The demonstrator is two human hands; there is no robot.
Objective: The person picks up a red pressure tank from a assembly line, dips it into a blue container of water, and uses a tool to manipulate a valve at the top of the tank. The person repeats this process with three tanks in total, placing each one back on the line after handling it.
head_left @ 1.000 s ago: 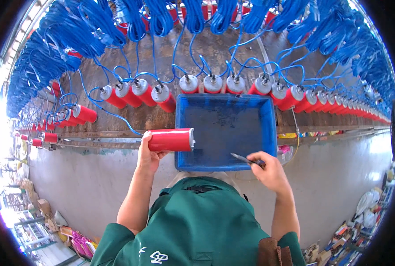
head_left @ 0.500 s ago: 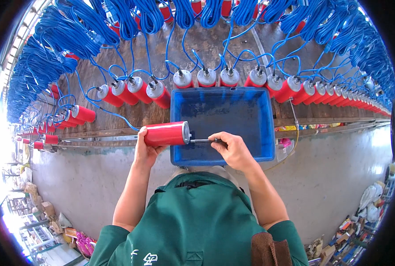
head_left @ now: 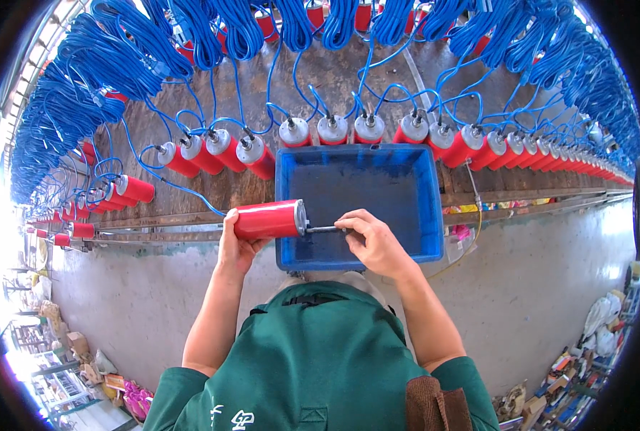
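Note:
My left hand (head_left: 238,244) is wrapped round a red metal cylinder (head_left: 268,219), which lies sideways with its silver end cap facing right. A blue cable runs off behind its left end. A thin metal rod (head_left: 325,229) meets the end cap, touching it at the lower part. The rod's other end sits in the pinched fingers of my right hand (head_left: 368,241); whether it has a handle is hidden. Under both, the blue plastic bin (head_left: 440,215) holds no visible parts, and its dark inner floor is scuffed.
Red cylinders (head_left: 333,129) with silver caps stand in a row along the brown wooden bench (head_left: 255,86). Coiled blue cables (head_left: 241,29) line its far side. Right of the bin hangs a yellow hose (head_left: 480,223) with a metal fitting. Boxes and bags (head_left: 549,373) lie on the floor.
My right hand's fingers have shifted slightly on the rod. The cylinder stays in my left hand at nearly the same spot.

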